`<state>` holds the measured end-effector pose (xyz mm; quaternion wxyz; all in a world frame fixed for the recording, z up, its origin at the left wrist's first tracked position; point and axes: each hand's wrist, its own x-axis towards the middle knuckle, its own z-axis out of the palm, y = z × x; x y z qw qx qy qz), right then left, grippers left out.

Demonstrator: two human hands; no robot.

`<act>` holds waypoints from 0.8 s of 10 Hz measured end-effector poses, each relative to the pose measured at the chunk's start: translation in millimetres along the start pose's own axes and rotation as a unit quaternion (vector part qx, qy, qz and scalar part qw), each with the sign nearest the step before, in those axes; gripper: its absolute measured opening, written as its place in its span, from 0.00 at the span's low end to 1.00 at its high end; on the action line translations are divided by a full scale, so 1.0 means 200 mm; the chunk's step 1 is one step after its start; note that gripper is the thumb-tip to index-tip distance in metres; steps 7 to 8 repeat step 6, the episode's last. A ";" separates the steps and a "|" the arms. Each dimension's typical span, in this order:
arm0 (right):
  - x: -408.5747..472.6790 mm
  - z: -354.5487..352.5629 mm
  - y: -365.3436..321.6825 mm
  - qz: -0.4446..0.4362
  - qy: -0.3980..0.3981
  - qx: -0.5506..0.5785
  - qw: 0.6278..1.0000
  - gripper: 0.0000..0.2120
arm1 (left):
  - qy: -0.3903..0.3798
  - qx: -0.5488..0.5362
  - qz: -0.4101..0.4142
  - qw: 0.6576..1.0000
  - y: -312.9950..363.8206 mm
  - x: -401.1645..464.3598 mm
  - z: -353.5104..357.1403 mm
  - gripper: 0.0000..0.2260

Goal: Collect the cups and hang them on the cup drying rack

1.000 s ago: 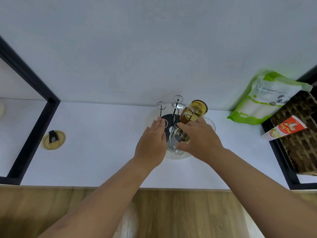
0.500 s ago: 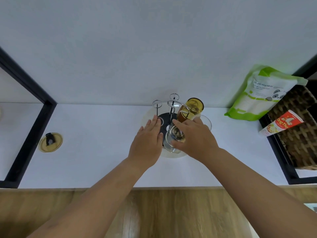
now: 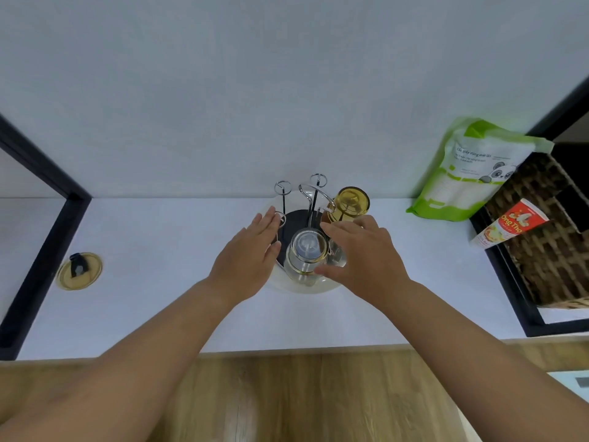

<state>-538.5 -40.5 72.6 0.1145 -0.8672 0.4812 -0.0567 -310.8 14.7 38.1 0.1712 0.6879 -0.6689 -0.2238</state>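
The cup drying rack [image 3: 302,287] has a round white base, a black centre and chrome prongs, and stands at the back of the white counter [image 3: 153,298]. An amber cup [image 3: 350,200] hangs upside down on a back right prong. A clear glass cup [image 3: 307,250] sits upside down over a front prong. My right hand [image 3: 363,253] wraps its right side, thumb at the rim and forefinger at the top. My left hand [image 3: 245,260] lies flat against the rack's left edge with fingers extended, holding nothing.
A green and white pouch [image 3: 471,170] leans on the wall at right, beside a wicker basket [image 3: 548,250] with a red packet [image 3: 510,223]. A gold lid [image 3: 79,271] lies at left near a black frame [image 3: 47,250]. Wooden floor lies beyond the counter's front edge.
My right hand has turned the clear cup from tilted to upside down and lowered it over the front prong. My left hand stayed at the rack's left edge.
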 end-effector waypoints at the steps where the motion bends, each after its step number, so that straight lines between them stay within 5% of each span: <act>1: 0.00 0.01 0.00 -0.001 -0.004 0.008 1.000 0.40 | 0.000 0.003 0.004 1.000 -0.01 0.00 0.00 0.25; 8: -0.05 -0.18 -0.04 0.026 -0.015 0.062 0.998 0.39 | -0.024 0.017 0.001 1.000 0.13 -0.06 -0.18 0.26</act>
